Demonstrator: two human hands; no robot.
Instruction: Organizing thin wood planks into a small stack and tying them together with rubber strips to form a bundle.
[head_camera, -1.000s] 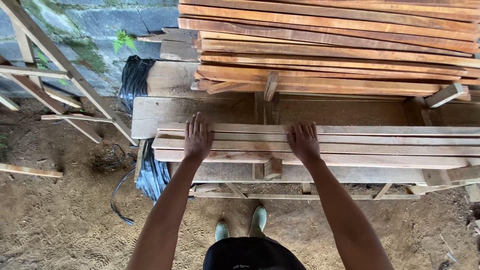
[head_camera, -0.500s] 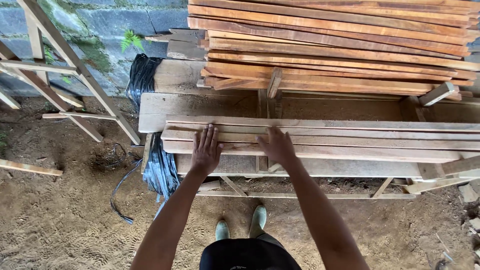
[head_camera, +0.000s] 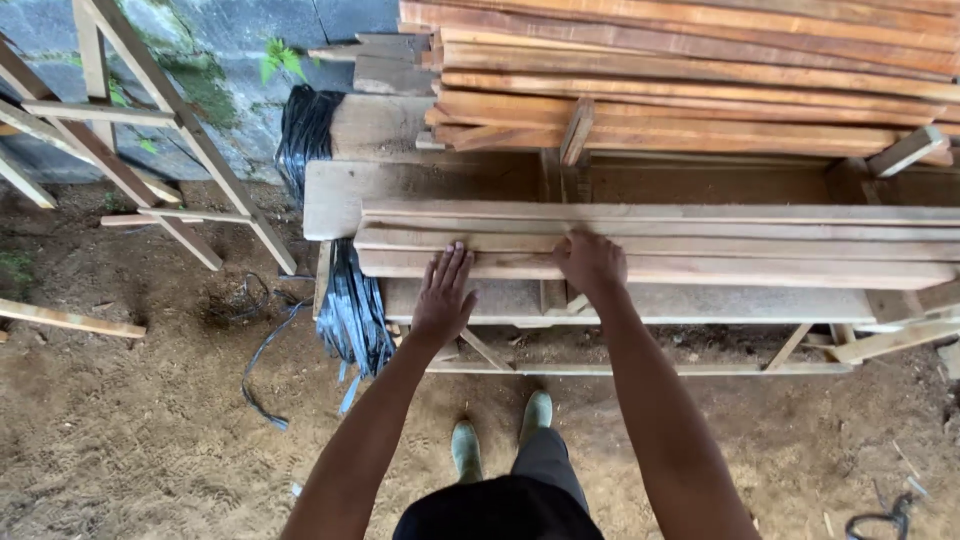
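Several long pale wooden planks (head_camera: 760, 243) lie side by side on a low wooden bench (head_camera: 700, 300). My left hand (head_camera: 443, 297) rests flat, fingers spread, on the front edge of the nearest plank near its left end. My right hand (head_camera: 590, 262) lies on the same front plank a little to the right, fingers curled over its top. Neither hand lifts the wood; both press on it.
A tall stack of reddish planks (head_camera: 700, 80) fills the back right. Black plastic strapping (head_camera: 345, 300) hangs at the bench's left end. A wooden frame (head_camera: 150, 150) leans on the stone wall (head_camera: 250, 40) at left. Sandy ground lies below, with my green boots (head_camera: 500, 440).
Both hands have slid left along the planks and come closer together. The camera view has shifted right and slightly down.
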